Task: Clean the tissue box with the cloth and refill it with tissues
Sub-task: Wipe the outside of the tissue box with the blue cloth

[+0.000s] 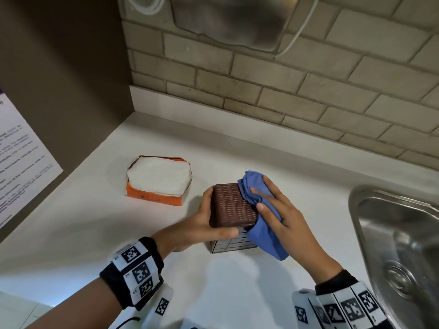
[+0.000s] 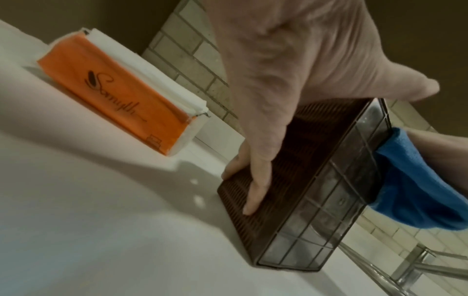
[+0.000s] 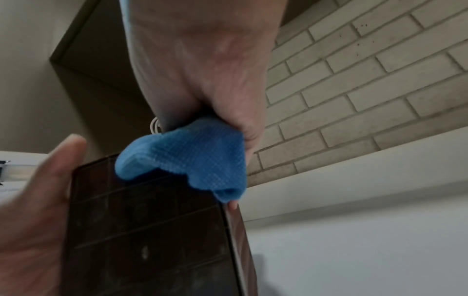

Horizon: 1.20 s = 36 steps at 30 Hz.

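Tissue box (image 1: 231,206) gripped by left hand (image 1: 202,224), right hand (image 1: 276,207) pressing cloth (image 1: 261,217); tissue pack (image 1: 158,179), sink (image 1: 399,233) nearby.

Tissue box (image 1: 231,206) on counter (image 1: 118,233), tissue pack (image 1: 158,179) to its left, sink (image 1: 399,238) right.

The orange tissue pack (image 2: 119,96) carries dark script on its side that reads roughly "Smyth", the letters uncertain, with a small emblem above. At nine o'clock in the head view, the wall notice (image 1: 21,157) has print too blurred to read
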Motion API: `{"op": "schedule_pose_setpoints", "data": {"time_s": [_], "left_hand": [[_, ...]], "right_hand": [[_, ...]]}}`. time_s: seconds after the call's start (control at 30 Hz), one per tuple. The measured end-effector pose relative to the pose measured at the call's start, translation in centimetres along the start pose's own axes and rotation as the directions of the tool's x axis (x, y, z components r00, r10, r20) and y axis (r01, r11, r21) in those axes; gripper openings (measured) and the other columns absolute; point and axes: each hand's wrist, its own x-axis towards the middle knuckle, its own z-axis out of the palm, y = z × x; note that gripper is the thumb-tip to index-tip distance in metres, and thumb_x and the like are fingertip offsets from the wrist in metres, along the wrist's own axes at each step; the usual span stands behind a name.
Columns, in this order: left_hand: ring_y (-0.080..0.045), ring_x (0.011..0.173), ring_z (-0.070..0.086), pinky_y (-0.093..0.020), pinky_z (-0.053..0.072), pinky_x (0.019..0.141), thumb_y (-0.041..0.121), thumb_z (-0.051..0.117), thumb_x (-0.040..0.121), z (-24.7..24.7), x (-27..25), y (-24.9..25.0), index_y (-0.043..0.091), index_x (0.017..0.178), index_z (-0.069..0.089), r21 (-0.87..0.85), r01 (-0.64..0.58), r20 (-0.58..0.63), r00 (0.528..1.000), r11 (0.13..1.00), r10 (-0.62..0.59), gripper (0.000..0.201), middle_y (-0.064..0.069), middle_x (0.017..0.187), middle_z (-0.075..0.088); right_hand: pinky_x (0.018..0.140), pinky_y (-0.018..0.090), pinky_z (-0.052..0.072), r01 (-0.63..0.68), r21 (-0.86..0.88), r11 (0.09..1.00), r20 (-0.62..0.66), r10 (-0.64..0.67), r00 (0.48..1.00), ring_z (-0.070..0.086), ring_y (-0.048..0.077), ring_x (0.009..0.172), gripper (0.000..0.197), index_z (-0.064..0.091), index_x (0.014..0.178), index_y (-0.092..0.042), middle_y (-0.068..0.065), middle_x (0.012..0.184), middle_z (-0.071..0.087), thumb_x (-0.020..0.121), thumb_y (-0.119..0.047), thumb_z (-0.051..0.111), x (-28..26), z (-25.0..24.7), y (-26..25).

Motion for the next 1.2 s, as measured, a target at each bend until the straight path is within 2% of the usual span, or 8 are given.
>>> {"op": "schedule_pose_setpoints", "data": {"time_s": [0.17,0.37,0.53,0.63,0.73,0.8,1.0,1.2], "left_hand": [[0.001,0.126,0.049,-0.024,0.049,0.097,0.002,0.083,0.071,0.0,-0.8,-0.6,0.034,0.14,0.023,0.114,-0.098,-0.113,0.987,0.989,0.11,0.097,0.027,0.129,0.049],[-0.013,0.128,0.049,-0.042,0.054,0.095,0.01,0.087,0.061,0.7,-1.7,-1.0,0.047,0.133,0.029,0.075,-0.175,-0.149,0.972,0.982,0.184,0.1,0.023,0.132,0.046],[-0.006,0.119,0.057,-0.035,0.057,0.084,0.011,0.081,0.061,0.3,-2.6,0.9,0.057,0.128,0.027,-0.024,-0.204,-0.078,0.976,0.979,0.201,0.097,0.02,0.129,0.054],[-0.01,0.125,0.054,-0.031,0.053,0.089,0.01,0.079,0.062,-0.4,-2.8,2.1,0.05,0.136,0.019,-0.02,-0.23,-0.024,0.973,0.973,0.23,0.103,0.013,0.137,0.05],[-0.012,0.13,0.049,-0.027,0.048,0.096,0.008,0.077,0.064,-0.6,-2.9,2.5,0.053,0.135,0.02,-0.038,-0.237,0.006,0.971,0.971,0.238,0.101,0.003,0.145,0.043],[-0.013,0.131,0.049,-0.026,0.046,0.098,0.006,0.074,0.067,-0.6,-3.0,2.3,0.054,0.134,0.022,-0.056,-0.232,0.038,0.971,0.971,0.234,0.097,0.004,0.144,0.044],[-0.006,0.136,0.043,-0.027,0.044,0.103,0.014,0.088,0.059,-0.8,-2.7,2.2,0.057,0.142,0.005,0.065,-0.132,0.116,0.986,0.989,0.123,0.125,0.015,0.149,0.036],[-0.003,0.131,0.045,-0.028,0.044,0.104,0.034,0.069,0.076,1.0,-1.8,1.8,0.051,0.143,0.002,-0.037,-0.02,-0.01,1.0,0.999,0.02,0.096,0.013,0.146,0.036]], "right_hand": [[0.105,0.0,0.022,0.048,-0.03,0.998,0.058,-0.046,0.997,0.024,-0.017,0.135,0.04,0.051,0.133,-0.041,-0.034,0.151,0.021,0.093,-0.037,0.048,-1.3,-0.1,-0.4],[0.117,0.026,0.026,-0.068,0.301,0.951,0.022,0.064,0.998,0.028,-0.007,0.139,0.043,0.042,0.138,-0.044,-0.024,0.152,0.032,0.096,-0.037,0.042,-2.3,-0.2,-0.5],[0.095,0.014,0.042,-0.194,0.44,0.877,0.085,0.174,0.981,0.05,0.005,0.128,0.047,0.047,0.126,-0.045,-0.025,0.124,0.061,0.087,-0.066,0.033,-2.2,-1.1,-0.4],[0.11,0.011,0.027,-0.063,0.301,0.952,0.076,0.042,0.996,0.026,0.011,0.145,0.064,0.019,0.141,-0.058,-0.038,0.145,0.031,0.082,-0.076,0.034,-2.2,-1.7,0.2],[0.117,0.03,0.025,-0.017,0.23,0.973,0.315,-0.058,0.947,0.013,0.007,0.147,0.104,-0.004,0.148,-0.047,-0.022,0.158,0.005,0.074,-0.049,0.068,-2.1,-3.3,-0.7],[0.112,0.026,0.034,-0.004,0.182,0.983,0.335,-0.058,0.941,0.023,0.001,0.142,0.127,-0.007,0.144,-0.053,-0.025,0.153,0.008,0.06,-0.029,0.085,-1.9,-4.3,-1.5],[0.106,0.011,0.033,0.113,-0.097,0.989,0.195,-0.093,0.976,0.027,-0.003,0.136,0.132,-0.005,0.147,-0.044,-0.025,0.145,0.017,0.056,-0.035,0.09,-1.6,-4.0,-1.0],[0.101,0.047,0.039,0.195,-0.617,0.762,0.096,-0.173,0.98,0.029,0.025,0.122,0.12,-0.005,0.15,-0.036,0.002,0.141,0.027,0.059,-0.054,0.071,-2.1,-2.0,-0.2]]}}
